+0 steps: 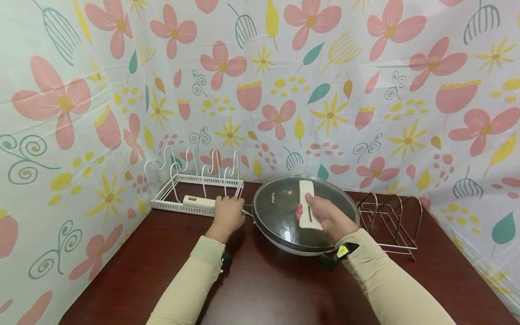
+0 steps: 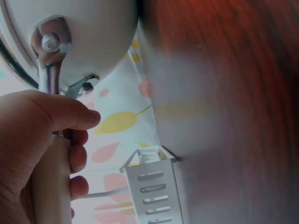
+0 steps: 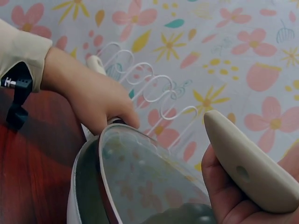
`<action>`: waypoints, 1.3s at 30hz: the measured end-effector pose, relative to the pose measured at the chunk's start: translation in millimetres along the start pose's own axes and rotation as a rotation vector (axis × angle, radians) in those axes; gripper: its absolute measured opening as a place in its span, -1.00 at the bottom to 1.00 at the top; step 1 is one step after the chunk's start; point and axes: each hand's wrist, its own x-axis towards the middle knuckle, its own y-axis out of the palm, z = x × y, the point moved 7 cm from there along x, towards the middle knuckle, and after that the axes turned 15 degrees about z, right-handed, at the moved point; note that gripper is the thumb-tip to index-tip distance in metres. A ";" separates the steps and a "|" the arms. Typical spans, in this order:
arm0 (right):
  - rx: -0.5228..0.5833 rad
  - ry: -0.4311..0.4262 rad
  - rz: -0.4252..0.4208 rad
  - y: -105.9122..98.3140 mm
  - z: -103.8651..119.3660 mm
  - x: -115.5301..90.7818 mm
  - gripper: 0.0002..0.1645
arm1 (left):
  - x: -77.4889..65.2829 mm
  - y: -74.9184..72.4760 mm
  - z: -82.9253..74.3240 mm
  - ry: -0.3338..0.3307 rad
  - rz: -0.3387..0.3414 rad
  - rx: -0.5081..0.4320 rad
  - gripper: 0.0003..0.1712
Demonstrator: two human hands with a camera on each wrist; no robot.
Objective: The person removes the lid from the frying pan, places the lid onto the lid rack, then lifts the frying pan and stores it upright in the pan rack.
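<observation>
A wok (image 1: 271,240) with a pale outside stands near the back of the table, its long cream handle (image 1: 198,201) pointing left. My left hand (image 1: 229,214) grips that handle near its metal neck, fingers curled round it in the left wrist view. Over the wok lies a glass lid (image 1: 272,212) with a metal rim. My right hand (image 1: 330,217) holds the lid's upright cream grip (image 1: 305,192), thumb on one side and fingertips on the other. In the right wrist view, a gap shows between the lid's edge (image 3: 105,168) and the wok's rim (image 3: 80,186).
Left of the wok is a white wire rack (image 1: 164,206) with tall dividers; the wok's handle passes in front of it. A brown metal rack (image 1: 398,247) stands close by on the right. A flowered curtain (image 1: 260,113) hangs behind the dark red table (image 1: 260,289).
</observation>
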 end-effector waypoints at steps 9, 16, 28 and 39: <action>-0.007 0.008 -0.006 1.3 10.1 -4.8 -0.70 | -1.4 -1.9 -0.4 0.012 -0.001 -0.013 -0.68; -0.001 0.019 0.007 4.0 18.8 -11.2 -0.66 | -2.2 -2.8 0.4 0.013 -0.003 -0.027 -0.64; -0.032 0.047 0.007 4.1 35.5 -25.5 -0.63 | -4.6 -6.5 1.1 0.008 0.003 -0.043 -0.65; 0.018 0.062 0.021 3.4 50.3 -34.4 -0.60 | -13.7 -17.3 -4.6 0.068 0.041 -0.155 -0.63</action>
